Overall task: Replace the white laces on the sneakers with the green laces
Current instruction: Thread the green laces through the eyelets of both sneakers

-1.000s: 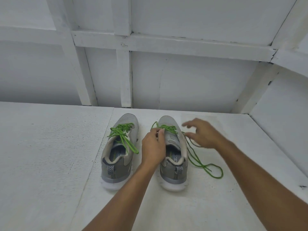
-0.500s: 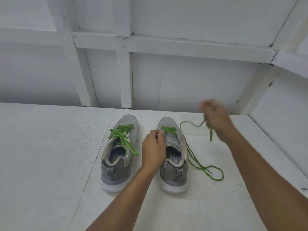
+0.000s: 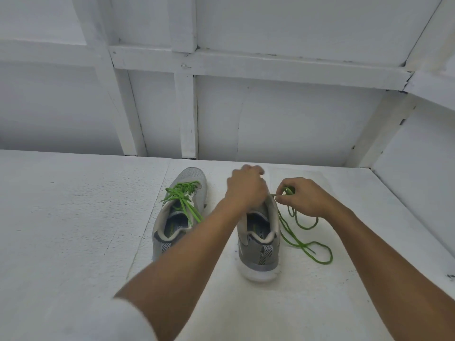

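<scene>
On a rough white painted board surface (image 3: 73, 217), near its far edge below a white battened wall (image 3: 283, 119), we see a grey mesh left sneaker (image 3: 194, 175) with a green lace (image 3: 182, 193) threaded through it. Our left hand (image 3: 246, 190) curls over the matching right sneaker (image 3: 261, 257), its grasp hidden. Our right hand (image 3: 305, 198) pinches a loose green lace (image 3: 288, 190) that trails beside it.

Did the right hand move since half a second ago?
Yes. The right hand came back leftward and nearer, beside the right sneaker, pinching the green lace.

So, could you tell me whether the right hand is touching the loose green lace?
Touching. The head view shows the right hand pinching the loose green lace between thumb and fingers, beside the right sneaker.
</scene>
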